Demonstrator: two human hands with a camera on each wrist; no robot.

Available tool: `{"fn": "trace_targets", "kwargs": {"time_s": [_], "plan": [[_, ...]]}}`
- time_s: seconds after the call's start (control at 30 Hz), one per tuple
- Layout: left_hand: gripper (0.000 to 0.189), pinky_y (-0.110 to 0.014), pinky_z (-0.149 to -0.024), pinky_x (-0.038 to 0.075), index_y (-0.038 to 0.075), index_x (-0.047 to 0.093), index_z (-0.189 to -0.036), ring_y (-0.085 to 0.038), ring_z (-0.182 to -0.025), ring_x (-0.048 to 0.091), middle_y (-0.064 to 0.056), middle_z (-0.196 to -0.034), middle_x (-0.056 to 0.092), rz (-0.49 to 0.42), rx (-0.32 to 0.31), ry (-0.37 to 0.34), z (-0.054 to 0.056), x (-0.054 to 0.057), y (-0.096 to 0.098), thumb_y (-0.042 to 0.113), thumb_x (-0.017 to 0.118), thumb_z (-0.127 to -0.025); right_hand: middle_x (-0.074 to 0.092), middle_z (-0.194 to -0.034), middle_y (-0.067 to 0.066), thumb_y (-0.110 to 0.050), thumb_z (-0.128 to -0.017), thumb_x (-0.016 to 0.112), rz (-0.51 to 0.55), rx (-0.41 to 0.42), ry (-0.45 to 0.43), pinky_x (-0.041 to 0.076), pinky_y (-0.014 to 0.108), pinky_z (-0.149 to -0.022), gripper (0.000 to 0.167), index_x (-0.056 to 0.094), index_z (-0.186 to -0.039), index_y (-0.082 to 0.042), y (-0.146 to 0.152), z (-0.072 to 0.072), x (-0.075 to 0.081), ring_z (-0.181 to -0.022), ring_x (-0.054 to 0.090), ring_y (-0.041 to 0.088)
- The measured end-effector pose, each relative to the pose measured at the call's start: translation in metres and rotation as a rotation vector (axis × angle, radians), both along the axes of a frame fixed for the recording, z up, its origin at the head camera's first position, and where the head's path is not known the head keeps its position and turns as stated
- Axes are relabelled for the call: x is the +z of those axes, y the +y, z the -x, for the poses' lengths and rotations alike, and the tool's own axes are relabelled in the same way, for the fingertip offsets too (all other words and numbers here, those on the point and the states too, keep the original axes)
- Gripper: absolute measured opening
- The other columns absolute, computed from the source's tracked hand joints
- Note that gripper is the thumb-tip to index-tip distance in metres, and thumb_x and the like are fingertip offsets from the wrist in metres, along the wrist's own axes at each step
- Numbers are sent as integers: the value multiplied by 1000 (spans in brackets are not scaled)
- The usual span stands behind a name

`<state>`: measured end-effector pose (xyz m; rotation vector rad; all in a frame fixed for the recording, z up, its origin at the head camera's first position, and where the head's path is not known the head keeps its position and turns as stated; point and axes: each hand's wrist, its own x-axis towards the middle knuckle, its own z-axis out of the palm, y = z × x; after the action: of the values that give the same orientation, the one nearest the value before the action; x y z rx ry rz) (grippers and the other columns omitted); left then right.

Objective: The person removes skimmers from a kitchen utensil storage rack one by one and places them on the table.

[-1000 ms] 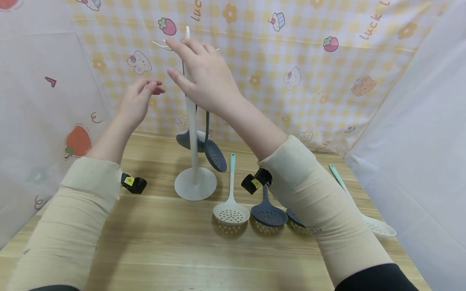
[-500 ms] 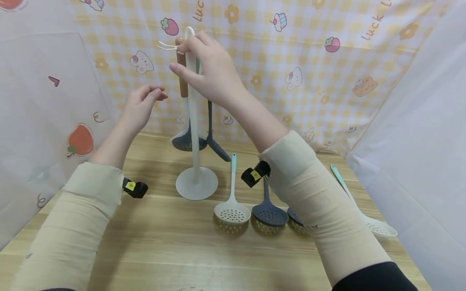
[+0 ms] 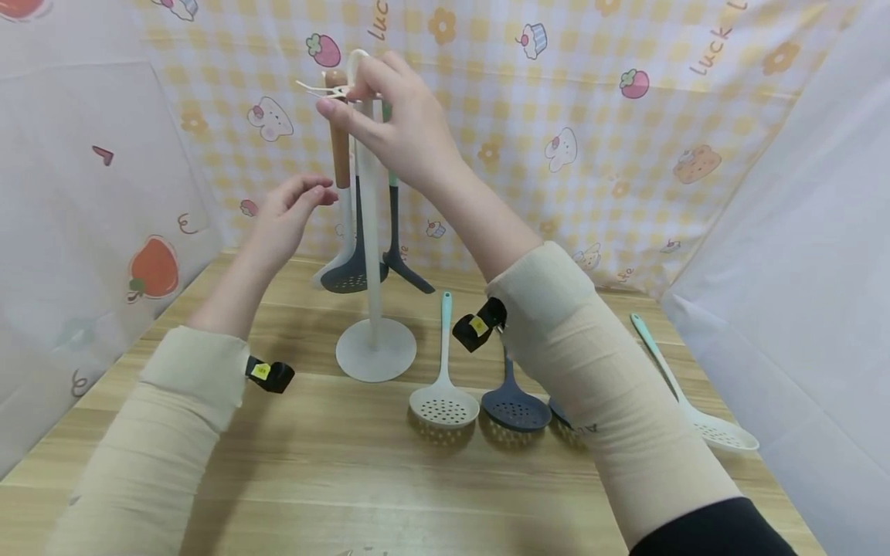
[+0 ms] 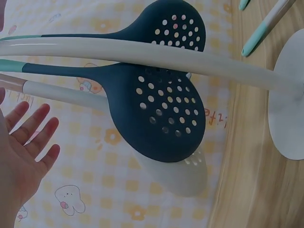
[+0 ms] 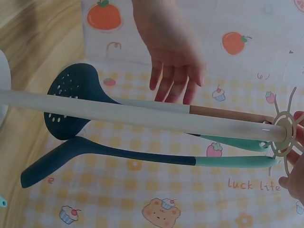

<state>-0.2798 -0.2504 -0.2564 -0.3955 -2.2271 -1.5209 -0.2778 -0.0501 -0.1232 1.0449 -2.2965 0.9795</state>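
Observation:
My right hand (image 3: 410,123) grips the hook ring (image 5: 283,134) at the top of a white utensil stand (image 3: 373,232), thumb and fingers around its thin hooks. Hanging from the ring are a white slotted skimmer with a brown handle (image 3: 339,147) and two dark-blue skimmers with green handles; the nearer dark skimmer (image 4: 156,109) covers much of the white one. Left of the brown handle, my left hand (image 3: 281,220) is raised with its fingers loosely extended. Nothing is in it, and the left wrist view shows its fingers (image 4: 35,123) spread near the hanging handles.
On the wooden table lie a white skimmer (image 3: 443,405) and a dark skimmer (image 3: 514,405), with another dark one mostly behind my right sleeve. A further white skimmer (image 3: 719,431) lies at the far right. The stand's round base (image 3: 375,363) is nearby; a patterned cloth (image 3: 521,208) hangs behind.
The hook ring has turned, and the hanging skimmers have swung round, the brown handle coming out on the left. My right fingers have closed in on the ring. My left hand has shifted right and lower.

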Motion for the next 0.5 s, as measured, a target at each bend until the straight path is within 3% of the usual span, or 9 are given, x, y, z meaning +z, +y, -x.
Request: {"fn": "trace_targets", "kwargs": {"time_s": [0.2, 0.5], "plan": [[37, -39, -105, 31, 2, 56, -126, -19, -109, 55, -9, -113, 61, -30, -8, 27, 0, -6, 4, 28, 44, -102, 48, -99, -4, -38, -91, 64, 30, -2, -2, 35, 18, -86, 31, 49, -79, -14, 0, 3, 3, -101, 47, 6], [38, -37, -100, 36, -4, 55, -125, -18, -104, 55, -11, -110, 60, -37, 13, 43, -2, -12, 8, 25, 43, -102, 49, -98, -1, -21, -97, 57, 25, 38, 14, 34, 16, -94, 20, 47, -82, -13, 3, 10, 4, -108, 50, 7]]}}
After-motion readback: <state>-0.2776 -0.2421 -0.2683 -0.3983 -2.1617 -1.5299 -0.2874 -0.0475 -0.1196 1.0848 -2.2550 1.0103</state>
